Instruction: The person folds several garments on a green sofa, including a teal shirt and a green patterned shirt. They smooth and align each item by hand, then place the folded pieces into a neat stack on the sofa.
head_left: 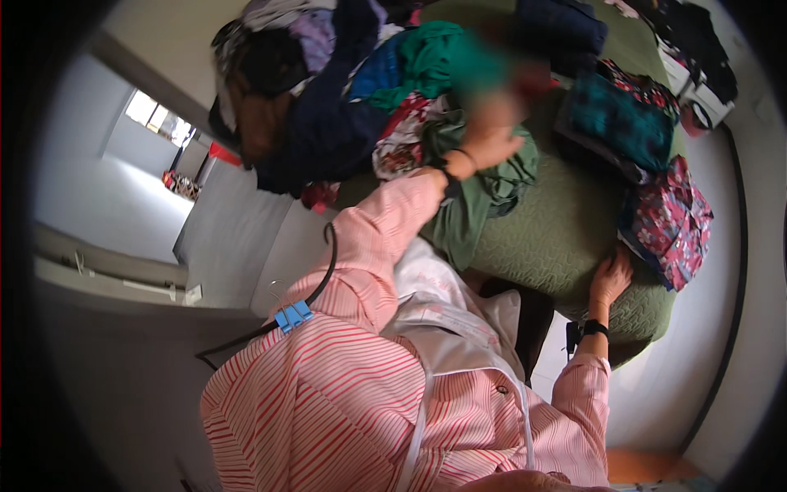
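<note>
My left hand [489, 139], with a dark band at its wrist, is stretched over an olive-green garment [467, 209] lying rumpled on the bed. A blurred patch covers part of its fingers, so whether they grip cloth cannot be made out. Just beyond it lies a bright green garment [430, 61], and beside it a red-and-white patterned cloth [399, 143]. My right hand [612, 281], wearing a black wristband, rests with its fingers spread on the near right edge of the green bedspread [541, 238]. Close to its fingertips sits a folded pink floral garment [672, 221].
A big heap of mixed clothes [303, 107] covers the far left of the bed. Folded dark plaid clothes [619, 119] and a navy folded garment [561, 37] lie at the right. A black cable with a blue clip [293, 316] crosses my left sleeve. White walls stand on both sides.
</note>
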A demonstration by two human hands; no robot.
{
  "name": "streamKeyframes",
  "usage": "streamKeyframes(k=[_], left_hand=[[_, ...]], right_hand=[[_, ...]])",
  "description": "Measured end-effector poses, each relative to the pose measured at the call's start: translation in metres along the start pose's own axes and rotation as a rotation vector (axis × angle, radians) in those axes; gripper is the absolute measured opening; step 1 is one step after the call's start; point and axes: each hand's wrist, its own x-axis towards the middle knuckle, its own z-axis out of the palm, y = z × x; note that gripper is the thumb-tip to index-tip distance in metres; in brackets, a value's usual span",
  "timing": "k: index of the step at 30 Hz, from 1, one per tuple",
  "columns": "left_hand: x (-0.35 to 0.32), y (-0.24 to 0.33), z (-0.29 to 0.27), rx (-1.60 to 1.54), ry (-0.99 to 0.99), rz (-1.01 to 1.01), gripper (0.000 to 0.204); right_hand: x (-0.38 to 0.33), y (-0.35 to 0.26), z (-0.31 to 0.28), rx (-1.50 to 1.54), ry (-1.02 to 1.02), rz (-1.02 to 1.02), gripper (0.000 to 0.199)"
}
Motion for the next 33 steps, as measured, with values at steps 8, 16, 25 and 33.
streamKeyframes(k=[8,16,25,33], left_hand=[[-0.127,-0.133,-0.172,0.257,-0.023,-0.374,0.026],[-0.115,-0.167,-0.128,0.169,0.08,-0.389,0.033],[-0.09,-0.225,-0.079,0.295,0.119,-0.278,0.031],[-0.069,-0.075,-0.106,-0.606,0.187,-0.314,0.009]], right_hand=[[-0.113,-0.016,-0.052,0.335,-0.259,0.183,0.031],[-0.171,-0.125,-0.167,0.786,-0.416,0.424,0.02],[-0.182,-0.156,-0.171,0.499,-0.638,0.209,0.018],[-0.167,-0.144,-0.155,0.698,-0.766,0.422,0.015]])
